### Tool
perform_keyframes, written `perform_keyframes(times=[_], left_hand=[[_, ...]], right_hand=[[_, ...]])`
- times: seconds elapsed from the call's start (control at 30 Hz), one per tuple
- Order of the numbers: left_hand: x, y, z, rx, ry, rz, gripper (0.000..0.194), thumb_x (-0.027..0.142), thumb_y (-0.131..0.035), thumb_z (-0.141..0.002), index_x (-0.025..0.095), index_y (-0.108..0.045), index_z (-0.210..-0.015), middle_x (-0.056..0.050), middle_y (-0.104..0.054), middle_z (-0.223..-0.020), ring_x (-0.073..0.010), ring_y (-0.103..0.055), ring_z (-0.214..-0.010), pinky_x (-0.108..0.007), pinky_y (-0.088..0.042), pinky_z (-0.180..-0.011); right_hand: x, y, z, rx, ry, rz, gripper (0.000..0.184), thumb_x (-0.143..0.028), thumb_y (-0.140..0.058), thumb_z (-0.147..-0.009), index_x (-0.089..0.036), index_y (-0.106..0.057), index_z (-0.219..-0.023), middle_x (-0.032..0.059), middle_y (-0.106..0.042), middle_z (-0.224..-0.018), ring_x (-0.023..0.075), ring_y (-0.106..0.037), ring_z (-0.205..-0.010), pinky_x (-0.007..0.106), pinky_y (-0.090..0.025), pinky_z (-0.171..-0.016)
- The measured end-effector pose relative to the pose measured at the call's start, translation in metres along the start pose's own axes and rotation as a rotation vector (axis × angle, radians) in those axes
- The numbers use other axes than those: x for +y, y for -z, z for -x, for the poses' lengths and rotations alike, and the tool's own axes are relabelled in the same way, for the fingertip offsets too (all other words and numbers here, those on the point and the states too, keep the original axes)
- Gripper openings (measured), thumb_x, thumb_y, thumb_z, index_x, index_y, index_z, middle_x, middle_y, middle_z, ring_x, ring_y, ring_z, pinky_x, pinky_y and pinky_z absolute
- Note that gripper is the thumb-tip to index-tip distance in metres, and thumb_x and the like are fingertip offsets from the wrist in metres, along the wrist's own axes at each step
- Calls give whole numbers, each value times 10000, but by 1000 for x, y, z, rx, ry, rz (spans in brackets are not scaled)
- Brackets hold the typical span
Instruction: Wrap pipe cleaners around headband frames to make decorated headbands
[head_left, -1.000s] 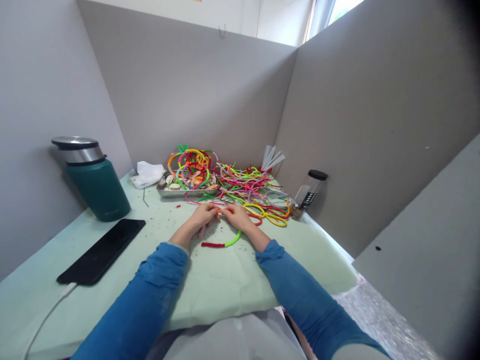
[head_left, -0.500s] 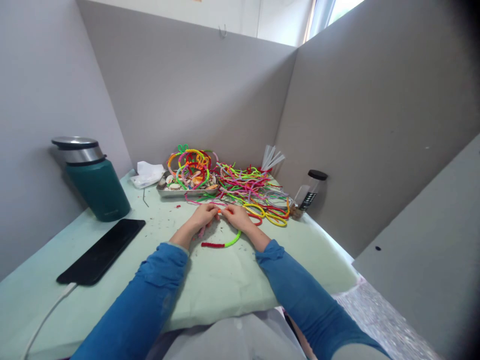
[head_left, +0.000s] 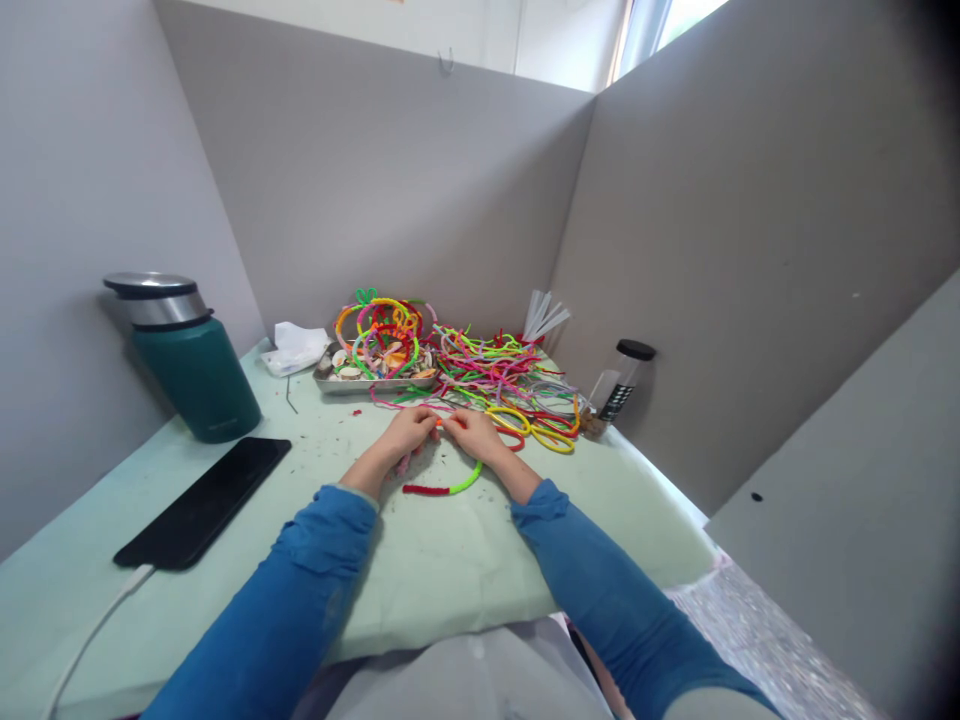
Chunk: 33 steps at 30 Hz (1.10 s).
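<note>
Over the middle of the table my left hand (head_left: 409, 430) and my right hand (head_left: 472, 432) meet, both pinched on a multicoloured pipe cleaner ring (head_left: 465, 481). Its orange part shows between my fingertips. A red and bright green stretch curves below, resting on the cloth near my right wrist, and a pink piece shows under my left palm. The rest of it is hidden by my hands. Just beyond my fingers lies a thin pink pipe cleaner (head_left: 390, 403). Yellow pipe cleaner loops (head_left: 551, 438) are close to my right hand.
Behind my hands stands a metal tray (head_left: 375, 386) holding wood slices and colourful rings, beside a heap of pipe cleaners (head_left: 495, 365). A green bottle (head_left: 196, 380) and a phone (head_left: 202, 505) on a cable are at left. A clear jar (head_left: 622, 385) stands right; grey partitions surround the table.
</note>
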<state>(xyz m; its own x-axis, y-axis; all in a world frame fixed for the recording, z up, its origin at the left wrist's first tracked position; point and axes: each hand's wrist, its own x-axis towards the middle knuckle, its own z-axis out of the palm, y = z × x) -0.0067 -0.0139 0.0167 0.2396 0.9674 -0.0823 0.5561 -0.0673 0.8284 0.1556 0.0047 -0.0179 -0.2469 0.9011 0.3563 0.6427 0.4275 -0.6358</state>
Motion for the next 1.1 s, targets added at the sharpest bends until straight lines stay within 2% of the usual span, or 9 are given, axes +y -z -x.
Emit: perform_keyframes(times=[0.37, 0.73, 1.1], left_hand=[[-1, 0, -2, 27, -14, -39, 265, 284, -394, -839, 136, -613, -829, 62, -389, -402, -76, -297, -231, -199, -252, -279], [-5, -3, -9, 78, -99, -61, 197, 238, -429, -785, 139, -590, -731, -16, -621, -655, -71, -420, -388, -169, -314, -358], [-7, -3, -12, 78, -124, -85, 203, 227, -425, -781, 145, -590, -695, -6, -624, -638, -72, -422, -391, -180, -336, -398]], right_hand=[[-1, 0, 0, 7, 14, 17, 260, -326, -476, -826, -162, -635, -702, -7, -573, -596, 111, -456, -555, 209, -264, -498], [-4, 2, 2, 3, 25, 37, 247, -305, -478, -825, -166, -631, -690, -9, -569, -592, 112, -454, -558, 210, -268, -504], [-6, 3, 2, -3, 6, 53, 242, -307, -486, -824, -167, -654, -720, 1, -602, -620, 118, -466, -574, 215, -278, -523]])
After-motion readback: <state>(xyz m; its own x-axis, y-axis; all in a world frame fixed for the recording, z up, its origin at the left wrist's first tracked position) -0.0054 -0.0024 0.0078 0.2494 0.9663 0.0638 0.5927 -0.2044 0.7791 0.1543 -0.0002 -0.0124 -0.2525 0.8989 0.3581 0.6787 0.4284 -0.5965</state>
